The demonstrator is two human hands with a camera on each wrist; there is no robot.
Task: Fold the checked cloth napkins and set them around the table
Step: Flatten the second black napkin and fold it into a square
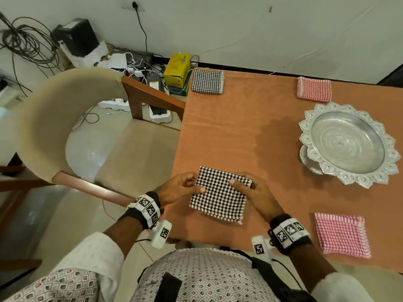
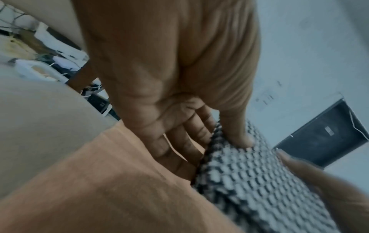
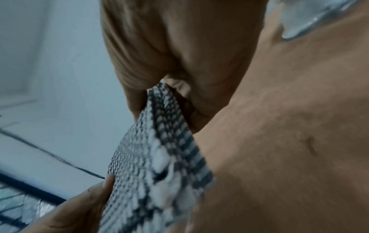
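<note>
A folded black-and-white checked napkin (image 1: pixel 220 194) is held just over the orange tablecloth (image 1: pixel 250 131) near the table's front left corner. My left hand (image 1: pixel 185 188) pinches its left edge, thumb on top (image 2: pixel 238 134), fingers underneath. My right hand (image 1: pixel 250 188) grips the right edge, thumb on top, fingers below; the right wrist view shows the cloth (image 3: pixel 159 149) between thumb and fingers. Another black-and-white folded napkin (image 1: pixel 207 81) lies at the far left corner. A red checked one (image 1: pixel 314 89) lies at the far right, another red one (image 1: pixel 342 235) at the near right.
An ornate silver footed bowl (image 1: pixel 349 144) stands on the right of the table. A beige chair (image 1: pixel 72 131) sits at the table's left side. Cables, a power strip and a yellow box (image 1: pixel 177 69) lie on the floor behind.
</note>
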